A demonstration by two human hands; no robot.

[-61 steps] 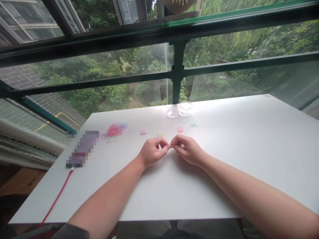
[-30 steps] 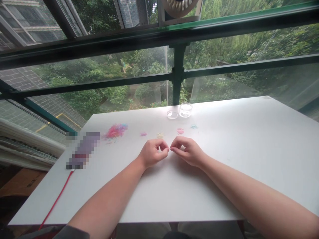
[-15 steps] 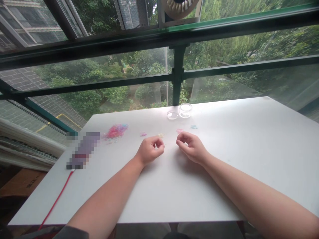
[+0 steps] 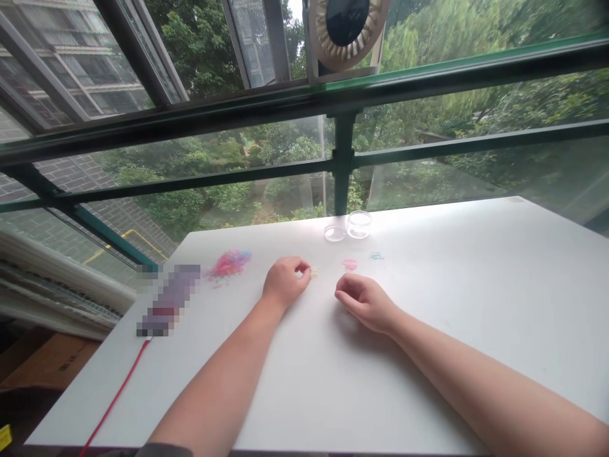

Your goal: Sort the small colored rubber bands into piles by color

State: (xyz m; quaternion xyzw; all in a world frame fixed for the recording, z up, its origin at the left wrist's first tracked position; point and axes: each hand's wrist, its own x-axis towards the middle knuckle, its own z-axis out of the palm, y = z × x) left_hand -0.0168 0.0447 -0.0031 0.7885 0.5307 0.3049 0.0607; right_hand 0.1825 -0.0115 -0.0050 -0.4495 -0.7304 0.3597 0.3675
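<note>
My left hand (image 4: 284, 280) rests on the white table (image 4: 451, 304) with its fingers curled in. Its fingertips touch a tiny yellowish pile of small bands (image 4: 314, 272). My right hand (image 4: 364, 302) lies a little to the right, apart from the left, with thumb and fingers loosely pinched together. What either hand holds is too small to see. A small pink pile (image 4: 349, 263) and a small teal pile (image 4: 377, 256) lie just beyond the right hand. A bigger heap of pink and blue bands (image 4: 229, 262) lies left of the left hand.
A clear round jar (image 4: 359, 223) and its lid (image 4: 335, 233) stand near the table's far edge by the window frame. A blurred dark object (image 4: 169, 299) lies at the left with a red cord (image 4: 114, 398) running off the near edge.
The hands were pinched together on a tiny band and have parted. The left hand moved forward to the yellowish pile. The right hand drew slightly back. The view has tilted up.
</note>
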